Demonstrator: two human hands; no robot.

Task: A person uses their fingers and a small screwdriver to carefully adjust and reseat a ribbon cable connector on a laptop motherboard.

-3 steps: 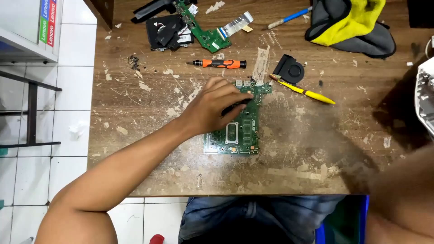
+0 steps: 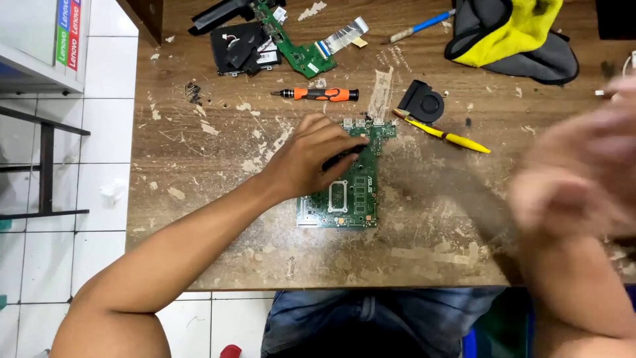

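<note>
Green circuit board [image 2: 351, 192] on wooden table [image 2: 199, 166], left hand [image 2: 311, 159] pressing; right hand [image 2: 583, 166] blurred.

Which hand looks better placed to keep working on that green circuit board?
Probably the left hand: it rests on the green circuit board. The right hand is a blur in the air, well off to the side.

Left hand [image 2: 311, 159]: forearm stretched diagonally forward, palm down, fingers curled and pressing downward. Right hand [image 2: 583, 166]: raised near the camera, fingers loosely spread, heavily blurred; grip indiscernible.
</note>
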